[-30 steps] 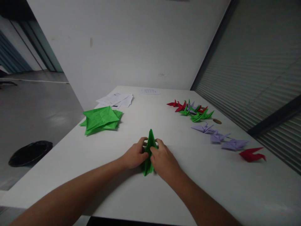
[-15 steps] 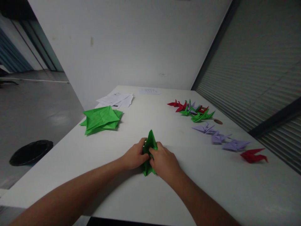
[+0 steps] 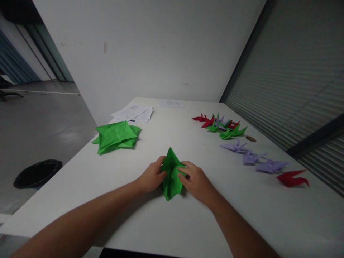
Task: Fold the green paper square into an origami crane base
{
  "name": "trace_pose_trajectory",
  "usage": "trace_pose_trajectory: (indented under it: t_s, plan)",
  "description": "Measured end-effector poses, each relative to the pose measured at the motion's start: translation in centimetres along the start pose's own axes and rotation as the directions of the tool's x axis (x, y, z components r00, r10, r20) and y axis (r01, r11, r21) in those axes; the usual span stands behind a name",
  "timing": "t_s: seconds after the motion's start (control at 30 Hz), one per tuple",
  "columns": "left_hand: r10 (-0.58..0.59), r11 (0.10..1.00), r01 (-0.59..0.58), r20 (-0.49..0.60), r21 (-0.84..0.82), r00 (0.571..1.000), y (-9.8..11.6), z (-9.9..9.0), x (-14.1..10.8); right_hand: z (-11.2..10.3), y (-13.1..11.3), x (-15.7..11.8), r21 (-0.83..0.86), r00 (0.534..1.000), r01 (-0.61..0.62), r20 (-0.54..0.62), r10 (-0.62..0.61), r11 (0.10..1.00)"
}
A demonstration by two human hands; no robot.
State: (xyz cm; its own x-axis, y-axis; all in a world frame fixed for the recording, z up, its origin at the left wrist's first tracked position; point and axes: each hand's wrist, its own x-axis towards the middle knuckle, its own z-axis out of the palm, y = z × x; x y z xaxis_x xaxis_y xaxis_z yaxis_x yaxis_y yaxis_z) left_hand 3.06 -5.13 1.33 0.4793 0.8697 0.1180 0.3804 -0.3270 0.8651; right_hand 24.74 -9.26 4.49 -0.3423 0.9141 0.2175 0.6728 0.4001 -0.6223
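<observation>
A creased sheet of green origami paper (image 3: 171,179) stands partly opened between my hands, pointed at its far end and hollow along the middle. My left hand (image 3: 152,176) pinches its left side, thumb on the inner face and fingers behind. On the opposite side, my right hand (image 3: 197,180) grips the right flap, its thumb and fingers at the paper's edge. The fingertips behind the paper are hidden.
Left on the white table (image 3: 129,222) lies a stack of creased green paper (image 3: 115,137), with printed sheets (image 3: 131,113) behind it. Several paper cranes in red, green and purple line the right side, the nearest a red crane (image 3: 291,178). A black-lined bin (image 3: 37,173) stands on the floor.
The green paper has spread wider, showing more of its inside. My right hand has moved right with the flap; my left hand has shifted slightly left.
</observation>
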Motion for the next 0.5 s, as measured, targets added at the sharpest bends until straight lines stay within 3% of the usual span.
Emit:
trace_pose_trajectory:
  t_s: [0.23,0.5]
  plan:
    - [-0.008,1.000,0.008,-0.043,-0.022,0.999,-0.34,-0.01,0.14,0.43,0.59,-0.08,0.120,0.999,-0.021,0.049,0.016,0.993]
    - [-0.020,0.992,0.026,-0.051,0.120,0.998,-0.48,-0.17,0.02,0.38,0.04,-0.64,0.062,0.991,-0.006,0.137,-0.002,0.998]
